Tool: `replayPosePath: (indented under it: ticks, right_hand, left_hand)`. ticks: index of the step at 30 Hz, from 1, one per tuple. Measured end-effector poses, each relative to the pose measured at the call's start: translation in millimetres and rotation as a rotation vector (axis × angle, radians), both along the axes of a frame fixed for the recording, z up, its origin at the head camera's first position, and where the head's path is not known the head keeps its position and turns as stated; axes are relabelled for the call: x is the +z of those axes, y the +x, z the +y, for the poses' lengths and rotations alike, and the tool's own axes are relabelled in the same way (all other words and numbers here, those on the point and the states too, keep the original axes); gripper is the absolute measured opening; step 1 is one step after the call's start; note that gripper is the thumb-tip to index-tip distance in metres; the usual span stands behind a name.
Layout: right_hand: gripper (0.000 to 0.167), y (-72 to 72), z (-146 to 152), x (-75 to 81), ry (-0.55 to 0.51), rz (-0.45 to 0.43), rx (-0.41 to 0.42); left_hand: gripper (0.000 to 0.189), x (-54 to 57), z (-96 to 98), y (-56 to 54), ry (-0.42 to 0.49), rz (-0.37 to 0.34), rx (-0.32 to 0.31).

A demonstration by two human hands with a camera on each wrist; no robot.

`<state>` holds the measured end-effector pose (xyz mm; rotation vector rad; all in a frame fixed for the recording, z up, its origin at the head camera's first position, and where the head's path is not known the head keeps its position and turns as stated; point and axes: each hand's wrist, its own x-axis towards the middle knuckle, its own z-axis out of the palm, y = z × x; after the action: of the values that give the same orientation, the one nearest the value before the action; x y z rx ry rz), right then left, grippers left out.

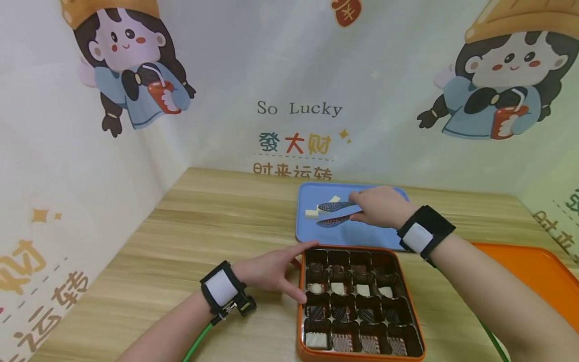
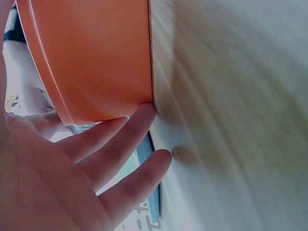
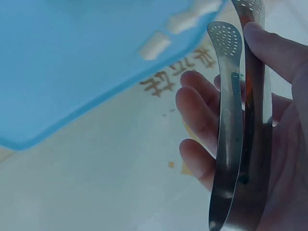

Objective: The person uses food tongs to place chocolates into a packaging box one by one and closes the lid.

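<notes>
In the head view, an orange box point(image 1: 300, 317) holds a brown divided insert with dark, white and striped chocolates in its compartments. My left hand point(image 1: 271, 271) rests against the box's left side, thumb and fingers spread; the left wrist view shows its fingers extended along the orange wall point(image 2: 96, 57). Over the blue tray point(image 1: 312, 234), behind the box, my right hand point(image 1: 382, 206) holds metal tongs point(image 3: 231, 115) with perforated tips. Their tips stand apart near several small white pieces point(image 1: 311, 213) on the tray. Nothing shows between the tips.
An orange tray point(image 1: 529, 266) lies to the right, partly behind my right forearm. The wooden tabletop point(image 1: 181, 241) extends to the left. A printed cloth point(image 1: 217, 90) hangs behind the table and along both sides. Green cables point(image 1: 197, 342) run from the wrist straps.
</notes>
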<state>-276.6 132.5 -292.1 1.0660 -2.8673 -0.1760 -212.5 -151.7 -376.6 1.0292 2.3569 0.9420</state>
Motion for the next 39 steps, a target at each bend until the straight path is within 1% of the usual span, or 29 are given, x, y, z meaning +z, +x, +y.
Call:
replayPosePath:
  ticks: [2, 5, 13, 18, 26, 31, 34, 36, 39]
  right_hand:
    - [0.023, -7.1, -2.4, -4.6, 0.034, -0.015, -0.012]
    - [0.023, -14.3, -6.9, -6.7, 0.055, -0.044, -0.033]
    - [0.025, -25.3, -21.8, -8.6, 0.069, -0.085, -0.047]
    - [0.025, -28.6, -30.6, -12.0, 0.085, -0.088, -0.052]
    - [0.021, -35.2, -35.2, -20.1, 0.09, -0.065, -0.046]
    - [0.018, -37.0, -34.1, -25.0, 0.054, -0.099, -0.051]
    - [0.021, -37.5, -32.6, -29.6, 0.044, -0.112, -0.059]
    - [0.025, -37.6, -31.3, -33.3, 0.044, -0.106, -0.057]
    - [0.025, -33.5, -28.2, -34.1, 0.021, -0.11, -0.057]
  left_hand:
    - [0.11, -0.9, 1.1, -0.1, -0.001, 0.001, -0.003]
    - [0.11, -1.2, 2.2, -0.6, -0.002, 0.001, 0.0]
    - [0.11, -1.1, 3.1, -0.5, -0.002, -0.003, -0.003]
    - [0.109, -1.5, 3.8, -0.2, 0.009, -0.025, -0.001]
    - [0.109, 1.2, 2.5, 0.4, 0.012, -0.014, 0.003]
    - [0.109, 0.6, 1.8, 0.4, 0.011, -0.013, 0.007]
    - [0.109, 0.1, 1.6, 0.6, 0.009, -0.015, 0.009]
    - [0.108, -0.1, 1.2, 0.5, 0.01, -0.016, 0.006]
    - [0.108, -0.8, 0.6, 0.1, 0.008, -0.018, 0.002]
